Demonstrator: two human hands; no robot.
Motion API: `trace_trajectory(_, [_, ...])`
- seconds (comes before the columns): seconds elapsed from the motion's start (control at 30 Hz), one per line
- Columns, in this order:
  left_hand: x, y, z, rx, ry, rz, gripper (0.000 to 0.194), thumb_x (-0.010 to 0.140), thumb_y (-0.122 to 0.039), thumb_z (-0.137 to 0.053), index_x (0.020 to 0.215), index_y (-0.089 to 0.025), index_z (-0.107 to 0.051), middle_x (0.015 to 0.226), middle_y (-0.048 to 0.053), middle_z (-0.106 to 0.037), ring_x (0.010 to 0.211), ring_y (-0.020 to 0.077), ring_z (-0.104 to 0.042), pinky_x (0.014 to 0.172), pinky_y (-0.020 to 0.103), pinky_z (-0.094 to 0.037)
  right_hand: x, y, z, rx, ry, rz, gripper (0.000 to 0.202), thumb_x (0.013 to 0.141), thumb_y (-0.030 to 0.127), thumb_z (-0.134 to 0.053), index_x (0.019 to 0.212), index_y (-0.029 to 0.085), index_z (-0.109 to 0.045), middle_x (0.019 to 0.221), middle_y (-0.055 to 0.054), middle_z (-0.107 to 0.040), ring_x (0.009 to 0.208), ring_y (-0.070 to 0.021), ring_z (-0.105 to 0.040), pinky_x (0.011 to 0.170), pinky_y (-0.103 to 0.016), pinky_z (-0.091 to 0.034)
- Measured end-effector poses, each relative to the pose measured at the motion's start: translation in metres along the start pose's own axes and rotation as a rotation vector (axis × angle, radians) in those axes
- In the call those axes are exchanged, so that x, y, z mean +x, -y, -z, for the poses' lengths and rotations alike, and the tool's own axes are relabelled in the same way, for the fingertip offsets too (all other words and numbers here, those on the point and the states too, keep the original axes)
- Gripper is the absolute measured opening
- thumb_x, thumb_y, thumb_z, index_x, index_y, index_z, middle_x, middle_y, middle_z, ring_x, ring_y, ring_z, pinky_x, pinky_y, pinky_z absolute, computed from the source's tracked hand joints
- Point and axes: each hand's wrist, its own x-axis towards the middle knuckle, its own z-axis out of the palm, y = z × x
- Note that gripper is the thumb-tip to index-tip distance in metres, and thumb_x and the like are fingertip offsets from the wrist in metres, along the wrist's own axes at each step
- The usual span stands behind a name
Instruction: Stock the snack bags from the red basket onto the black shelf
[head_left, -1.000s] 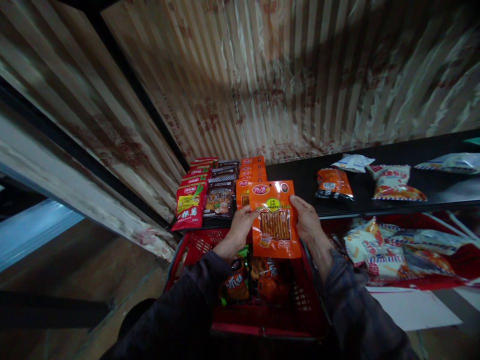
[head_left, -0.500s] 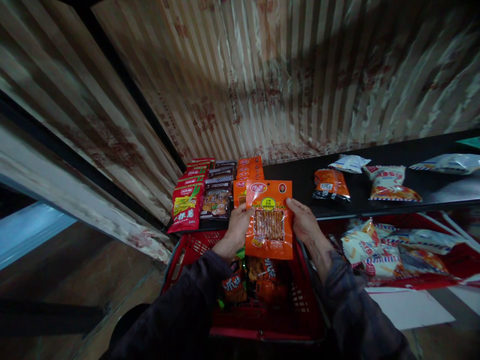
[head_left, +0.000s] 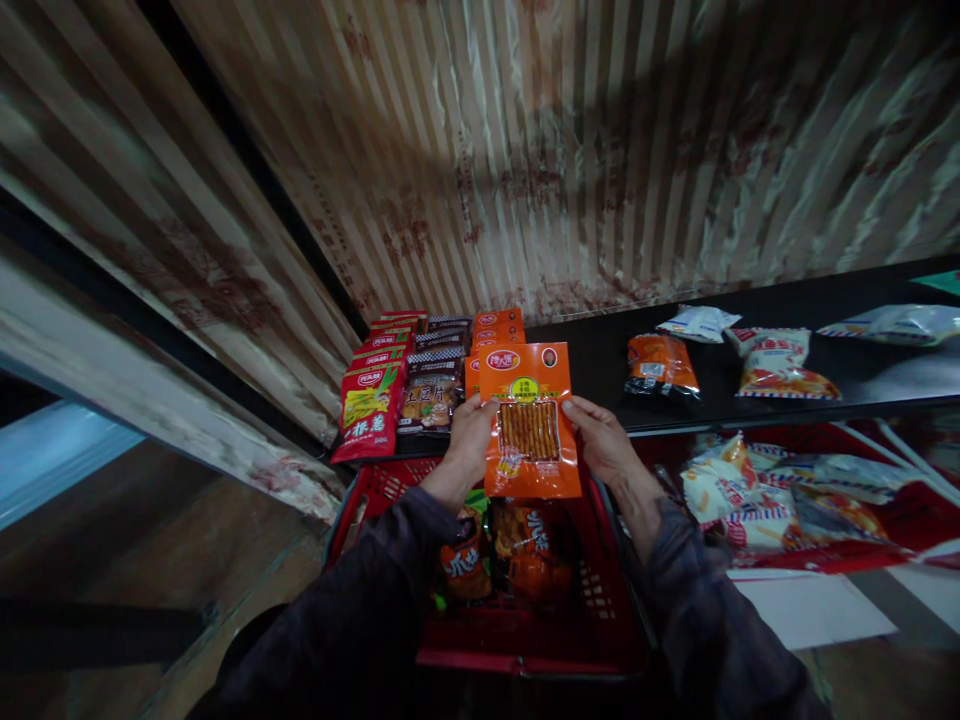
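An orange snack packet [head_left: 529, 420] with a clear window showing brown sticks is held upright between my two hands. My left hand [head_left: 471, 440] pinches its left edge, and my right hand [head_left: 600, 440] grips its right edge. Behind it, more orange packets [head_left: 499, 325] stand in a row on the black shelf. To their left are dark brown packets [head_left: 429, 393] and red packets [head_left: 367, 405], also in rows. Below my hands, a red basket [head_left: 525, 650] holds orange and green snack bags [head_left: 465, 555].
On the black shelf [head_left: 592, 360] to the right lie an orange bag [head_left: 661, 366] and several white bags [head_left: 780, 362]. Lower right, a red container [head_left: 862, 560] holds more white bags. A striped curtain [head_left: 525, 160] hangs behind the shelf.
The orange packet and both hands have moved slightly up and left, closer to the row of orange packets. Both hands keep their hold on it.
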Motion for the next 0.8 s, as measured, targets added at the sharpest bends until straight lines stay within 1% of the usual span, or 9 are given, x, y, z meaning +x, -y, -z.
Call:
trace_trajectory(0.07, [0.001, 0.001, 0.001, -0.011, 0.008, 0.010, 0.018, 0.063, -0.025, -0.075, 0.076, -0.018, -0.065, 0.071, 0.000, -0.068, 0.068, 0.0154, -0.063, 0.072, 0.029, -0.050, 0.001, -0.001, 0.001, 0.000, -0.017, 0.008, 0.034, 0.050, 0.044, -0.091, 0.070, 0.022, -0.075, 0.069, 0.001, -0.076, 0.055, -0.0138, -0.064, 0.055, -0.025, -0.050])
trace_trajectory(0.13, [0.001, 0.002, 0.001, -0.038, 0.032, 0.045, 0.017, 0.063, -0.023, -0.074, 0.077, -0.018, -0.065, 0.067, -0.002, -0.066, 0.063, 0.0147, -0.061, 0.069, 0.029, -0.049, 0.002, -0.001, 0.002, 0.009, -0.035, 0.011, 0.035, 0.050, 0.043, -0.091, 0.072, 0.022, -0.076, 0.069, 0.002, -0.076, 0.055, -0.0134, -0.064, 0.056, -0.025, -0.051])
trace_trajectory(0.27, [0.001, 0.002, 0.000, -0.070, 0.049, 0.074, 0.015, 0.062, -0.021, -0.071, 0.076, -0.018, -0.065, 0.064, -0.003, -0.063, 0.056, 0.0134, -0.057, 0.063, 0.028, -0.047, 0.005, -0.003, 0.005, 0.023, -0.066, 0.016, 0.036, 0.049, 0.040, -0.092, 0.076, 0.022, -0.077, 0.072, 0.001, -0.077, 0.061, -0.0154, -0.067, 0.063, -0.028, -0.054])
trace_trajectory(0.4, [0.000, 0.001, 0.000, -0.056, 0.055, 0.069, 0.015, 0.063, -0.022, -0.071, 0.076, -0.018, -0.066, 0.066, -0.002, -0.065, 0.058, 0.0134, -0.057, 0.065, 0.027, -0.047, 0.006, -0.004, 0.005, 0.030, -0.083, 0.024, 0.038, 0.047, 0.040, -0.092, 0.077, 0.022, -0.077, 0.073, 0.001, -0.077, 0.064, -0.0163, -0.068, 0.066, -0.028, -0.054])
trace_trajectory(0.57, [-0.004, -0.004, 0.000, -0.006, 0.077, 0.088, 0.015, 0.061, -0.020, -0.073, 0.075, -0.018, -0.068, 0.070, 0.000, -0.068, 0.063, 0.0148, -0.061, 0.069, 0.029, -0.048, 0.006, -0.003, 0.006, 0.046, -0.101, 0.032, 0.034, 0.051, 0.038, -0.091, 0.077, 0.023, -0.075, 0.077, 0.001, -0.078, 0.068, -0.0182, -0.070, 0.067, -0.030, -0.055])
trace_trajectory(0.7, [-0.008, -0.004, 0.001, 0.031, 0.089, 0.104, 0.010, 0.061, -0.019, -0.072, 0.071, -0.018, -0.068, 0.068, 0.000, -0.069, 0.063, 0.0140, -0.061, 0.067, 0.028, -0.048, 0.005, -0.002, 0.006, 0.056, -0.133, 0.057, 0.034, 0.050, 0.037, -0.091, 0.077, 0.024, -0.075, 0.077, 0.002, -0.077, 0.067, -0.0171, -0.069, 0.065, -0.028, -0.056])
trace_trajectory(0.8, [-0.012, -0.001, 0.003, 0.030, 0.133, 0.133, 0.012, 0.061, -0.019, -0.072, 0.072, -0.017, -0.069, 0.070, 0.001, -0.071, 0.063, 0.0146, -0.062, 0.067, 0.028, -0.049, 0.005, 0.000, 0.006, 0.074, -0.146, 0.067, 0.034, 0.050, 0.038, -0.091, 0.076, 0.024, -0.075, 0.076, 0.002, -0.077, 0.065, -0.0155, -0.068, 0.063, -0.027, -0.056])
